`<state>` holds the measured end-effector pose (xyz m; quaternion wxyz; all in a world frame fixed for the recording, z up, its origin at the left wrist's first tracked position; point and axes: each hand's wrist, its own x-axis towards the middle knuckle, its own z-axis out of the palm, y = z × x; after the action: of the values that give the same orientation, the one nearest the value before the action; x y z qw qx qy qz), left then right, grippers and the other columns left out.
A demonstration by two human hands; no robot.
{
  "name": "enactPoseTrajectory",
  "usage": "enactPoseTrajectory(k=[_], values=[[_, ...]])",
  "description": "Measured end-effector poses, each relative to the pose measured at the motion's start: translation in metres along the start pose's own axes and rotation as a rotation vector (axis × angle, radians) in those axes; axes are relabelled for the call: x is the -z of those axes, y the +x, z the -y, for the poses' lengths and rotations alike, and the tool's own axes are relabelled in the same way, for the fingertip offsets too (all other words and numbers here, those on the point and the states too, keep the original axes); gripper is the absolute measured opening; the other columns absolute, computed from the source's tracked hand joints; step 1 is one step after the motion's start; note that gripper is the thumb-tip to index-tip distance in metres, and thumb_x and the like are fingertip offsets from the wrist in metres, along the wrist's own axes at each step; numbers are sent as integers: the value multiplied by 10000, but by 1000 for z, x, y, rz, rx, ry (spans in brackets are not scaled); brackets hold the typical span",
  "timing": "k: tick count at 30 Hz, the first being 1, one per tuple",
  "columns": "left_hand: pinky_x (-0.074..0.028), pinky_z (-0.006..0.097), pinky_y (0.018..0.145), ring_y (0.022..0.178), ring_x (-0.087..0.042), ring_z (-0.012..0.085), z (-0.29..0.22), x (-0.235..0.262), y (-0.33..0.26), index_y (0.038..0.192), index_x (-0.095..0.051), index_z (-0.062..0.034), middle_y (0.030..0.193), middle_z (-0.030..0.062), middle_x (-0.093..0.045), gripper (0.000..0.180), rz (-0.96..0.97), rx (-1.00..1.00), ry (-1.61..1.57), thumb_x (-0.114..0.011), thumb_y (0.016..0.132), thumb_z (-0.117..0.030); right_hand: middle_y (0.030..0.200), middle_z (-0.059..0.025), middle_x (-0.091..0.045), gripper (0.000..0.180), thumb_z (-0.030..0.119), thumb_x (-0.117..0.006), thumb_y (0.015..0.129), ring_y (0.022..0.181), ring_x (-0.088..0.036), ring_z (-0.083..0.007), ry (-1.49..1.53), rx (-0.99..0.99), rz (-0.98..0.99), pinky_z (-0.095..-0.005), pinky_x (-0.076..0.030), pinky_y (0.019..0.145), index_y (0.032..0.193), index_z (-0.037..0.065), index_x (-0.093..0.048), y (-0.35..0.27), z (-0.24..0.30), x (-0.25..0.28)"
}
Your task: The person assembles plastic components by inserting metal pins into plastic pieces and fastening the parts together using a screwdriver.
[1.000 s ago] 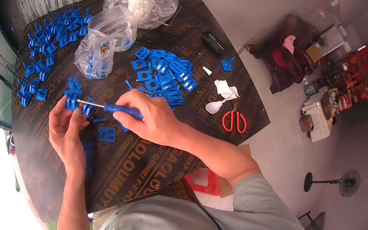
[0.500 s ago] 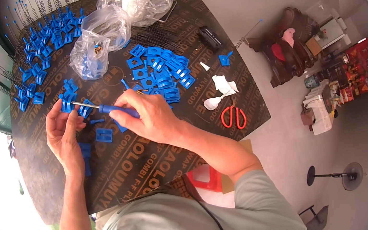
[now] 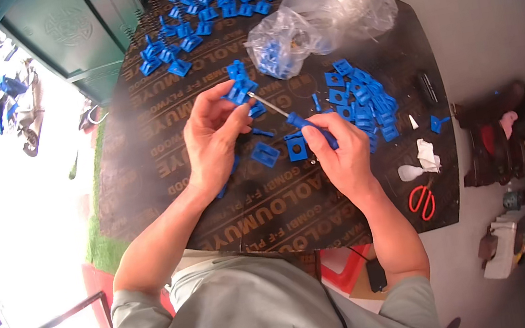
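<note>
My left hand (image 3: pixel 210 134) pinches a small blue plastic bracket (image 3: pixel 240 90) between thumb and fingers, above the dark table. In my right hand (image 3: pixel 349 158) is a screwdriver (image 3: pixel 297 120) with a blue handle and a metal shaft. Its shaft slants up and left, and the tip meets the bracket's right side. The fine contact at the tip is too small to make out. Just below the hands lie a flat blue plate (image 3: pixel 266 154) and a blue square piece with a round hole (image 3: pixel 297 149). Another blue piece is partly hidden behind my left wrist.
Right of my hands is a heap of blue plastic parts (image 3: pixel 370 104). Blue pieces with springs (image 3: pixel 208 6) crowd the far side beside clear plastic bags (image 3: pixel 347 4). Red-handled scissors (image 3: pixel 422 202), a white scoop (image 3: pixel 410 172) and a black object (image 3: pixel 427 87) lie near the table's right edge.
The whole view has swung, so the table and both hands appear farther right. The bracket stays in my left hand, with the screwdriver still against it.
</note>
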<state>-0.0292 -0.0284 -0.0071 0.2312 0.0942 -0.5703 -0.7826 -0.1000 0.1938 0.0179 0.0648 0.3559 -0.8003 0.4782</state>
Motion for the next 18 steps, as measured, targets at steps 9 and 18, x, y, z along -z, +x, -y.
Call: enactPoseTrajectory(k=[9,18], values=[[-573,250,816,958,-703,84,0,5,1,1413,-605,-57,1127,46,-779,409,23,55,-17,-732,1025,-39,833,-75,-715,156,114,-813,971,684,-677,-166,-25,-1,-41,-315,-545,631,1041,24,-707,-2,2,-4],[-573,255,813,951,-702,87,-2,4,-1,1411,-600,-43,1108,49,-777,407,15,62,12,-726,1024,-34,883,-75,-729,293,96,-829,943,747,-699,-170,89,-10,-60,-324,-541,644,1185,23,-681,-4,0,-8]])
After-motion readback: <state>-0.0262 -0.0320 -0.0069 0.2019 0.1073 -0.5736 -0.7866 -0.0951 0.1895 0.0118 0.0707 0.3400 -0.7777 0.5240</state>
